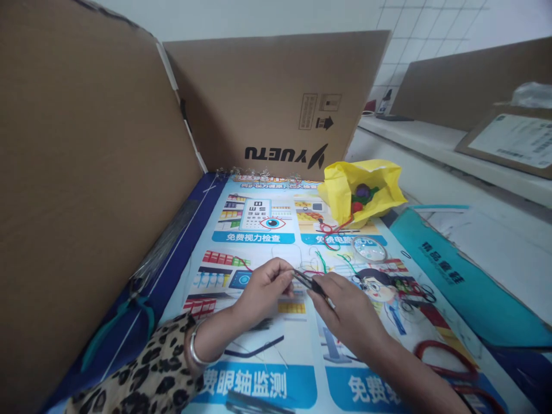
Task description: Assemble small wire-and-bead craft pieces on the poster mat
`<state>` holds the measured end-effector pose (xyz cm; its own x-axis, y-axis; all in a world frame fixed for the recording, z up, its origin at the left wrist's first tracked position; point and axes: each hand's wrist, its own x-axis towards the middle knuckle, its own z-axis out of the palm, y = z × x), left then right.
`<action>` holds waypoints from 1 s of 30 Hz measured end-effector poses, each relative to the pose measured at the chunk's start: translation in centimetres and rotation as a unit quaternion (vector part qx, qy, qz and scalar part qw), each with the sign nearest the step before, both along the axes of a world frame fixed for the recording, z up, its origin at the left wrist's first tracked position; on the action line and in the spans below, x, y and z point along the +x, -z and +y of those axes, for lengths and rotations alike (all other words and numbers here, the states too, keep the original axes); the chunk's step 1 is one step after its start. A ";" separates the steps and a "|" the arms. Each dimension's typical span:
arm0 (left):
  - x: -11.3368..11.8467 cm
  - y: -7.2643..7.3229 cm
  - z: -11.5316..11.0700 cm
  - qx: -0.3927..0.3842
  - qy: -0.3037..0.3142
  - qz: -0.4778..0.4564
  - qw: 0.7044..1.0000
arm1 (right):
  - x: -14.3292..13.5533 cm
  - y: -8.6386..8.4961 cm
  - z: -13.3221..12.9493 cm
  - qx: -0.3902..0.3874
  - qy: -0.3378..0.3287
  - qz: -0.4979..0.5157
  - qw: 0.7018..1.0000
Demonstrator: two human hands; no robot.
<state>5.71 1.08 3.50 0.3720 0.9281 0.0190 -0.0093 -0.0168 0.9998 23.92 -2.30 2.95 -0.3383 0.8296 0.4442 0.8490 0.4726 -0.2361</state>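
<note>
My left hand (271, 282) is closed in a pinch near the middle of the printed sheet; what lies between its fingertips is too small to make out. A slim dark two-pronged tool (304, 279) is in my right hand (347, 305), its tips meeting the left fingertips. Whether it is tweezers or small snips I cannot tell. Red thread (245, 263) shows on the left hand's far side, and more red appears beyond the tool. Short green threads (321, 261) lie just past both hands.
A yellow bag (336, 192) holding balls of yarn stands behind, beside a clear round dish (370, 249). Red-handled scissors (446, 359) lie at right, teal-handled pliers (118, 328) at left. Cardboard walls (267, 75) rise left and behind. A teal box panel (466, 276) borders the right.
</note>
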 end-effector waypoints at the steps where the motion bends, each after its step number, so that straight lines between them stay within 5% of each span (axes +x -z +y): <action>1: 0.1 0.1 0.1 0.003 -0.013 0.007 1.000 | 0.1 0.1 0.1 0.008 -0.004 -0.011 1.000; 9: -0.1 0.3 0.7 -0.019 -0.059 -0.030 0.998 | 0.7 0.3 0.7 0.052 -0.030 0.038 0.997; 15: -0.3 0.5 1.0 -0.141 0.030 -0.196 0.970 | 1.2 0.3 1.6 0.055 0.037 0.117 0.991; 20: -0.2 0.7 0.7 -0.206 0.113 -0.289 0.928 | 1.3 1.3 1.7 0.032 -0.027 0.094 0.995; 30: -0.4 0.9 0.2 -0.254 0.194 -0.281 0.905 | 1.1 1.0 1.3 0.079 -0.076 0.035 0.993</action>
